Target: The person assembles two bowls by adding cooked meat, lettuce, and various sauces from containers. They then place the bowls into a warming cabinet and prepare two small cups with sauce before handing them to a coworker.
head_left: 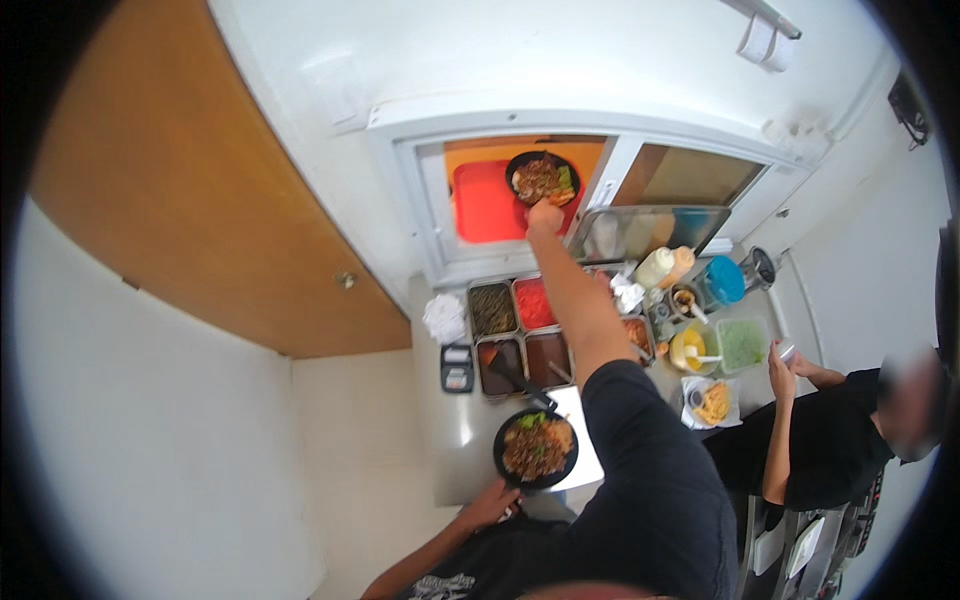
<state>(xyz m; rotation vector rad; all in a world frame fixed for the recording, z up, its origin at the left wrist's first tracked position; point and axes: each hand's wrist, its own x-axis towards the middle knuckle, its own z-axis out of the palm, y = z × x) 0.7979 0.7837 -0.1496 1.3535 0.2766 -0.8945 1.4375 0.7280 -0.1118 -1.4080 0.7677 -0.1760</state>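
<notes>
My right hand point(545, 216) reaches far forward through the serving window and grips the near rim of a black bowl of food point(541, 177). That bowl sits on a red tray point(484, 203) in the window opening. My left hand point(489, 505) rests on the near edge of the steel counter point(455, 440), fingers loose, holding nothing. Just beyond it stands a second black bowl point(536, 449) filled with brown meat and some greens, set on a white board.
Several metal pans of fillings point(520, 335) line the counter's middle. A small scale point(457, 367) and napkins point(444, 318) lie left of them. Squeeze bottles point(664, 266), sauce tubs point(742, 344) and a chip tray point(712, 402) stand right. A co-worker point(830, 445) stands at right.
</notes>
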